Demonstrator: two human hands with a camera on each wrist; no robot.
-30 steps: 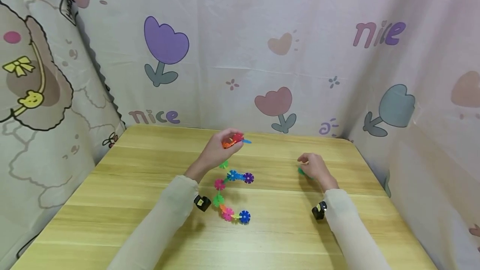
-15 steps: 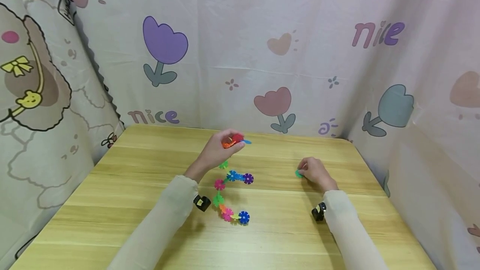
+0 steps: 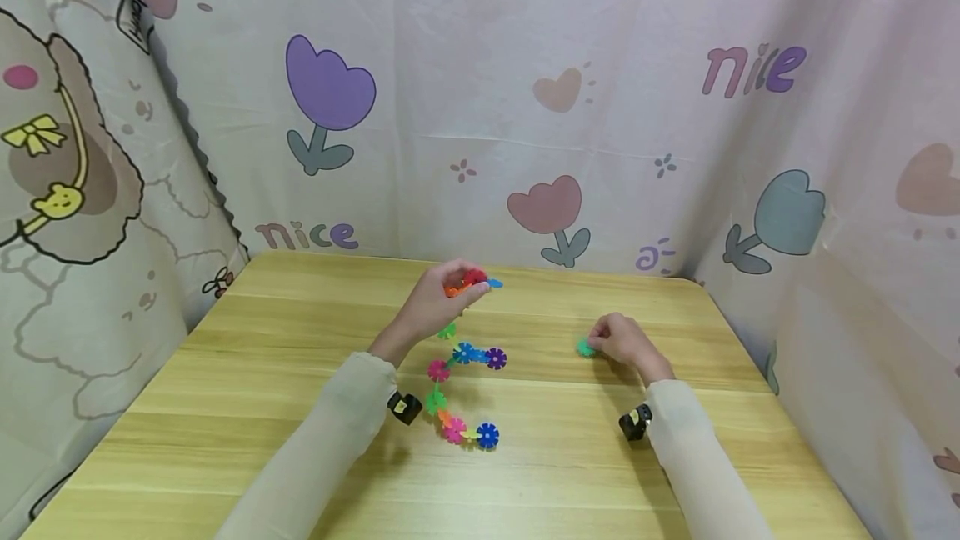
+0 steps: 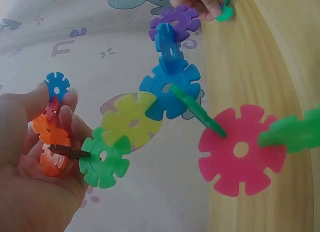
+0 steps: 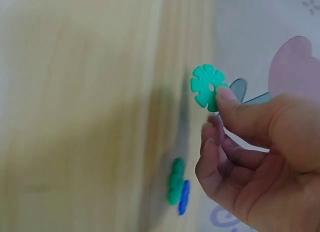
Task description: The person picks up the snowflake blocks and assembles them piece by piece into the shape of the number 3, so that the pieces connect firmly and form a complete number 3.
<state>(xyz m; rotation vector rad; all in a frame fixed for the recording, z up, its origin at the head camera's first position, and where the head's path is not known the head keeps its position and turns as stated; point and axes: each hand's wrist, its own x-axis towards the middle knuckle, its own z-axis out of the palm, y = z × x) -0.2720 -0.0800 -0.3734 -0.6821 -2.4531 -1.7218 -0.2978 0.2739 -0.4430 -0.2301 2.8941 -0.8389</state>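
My left hand (image 3: 433, 303) grips the upper end of a chain of interlocking plastic snowflake discs. In the left wrist view, its thumb and fingers close around a red disc (image 4: 51, 108) and orange discs (image 4: 48, 130), with a small blue disc (image 4: 58, 86) poking out above. Green, yellow, blue, purple and pink discs follow along the chain; a dark blue disc (image 3: 487, 436) ends its lower branch. To the right, my right hand (image 3: 628, 342) pinches a single teal-green snowflake disc (image 5: 206, 86) by its edge between thumb and fingers. This disc is apart from the chain.
Loose on the wooden table (image 3: 262, 407), a green disc (image 5: 176, 182) and a blue disc (image 5: 184, 197) show below my right hand in the right wrist view. A printed curtain (image 3: 450, 90) rises behind the table's back edge. Each wrist wears a small black camera (image 3: 405, 407).
My right hand has come up with the teal-green disc pinched in it and shifted slightly left. The left hand and the chain have stayed nearly still.
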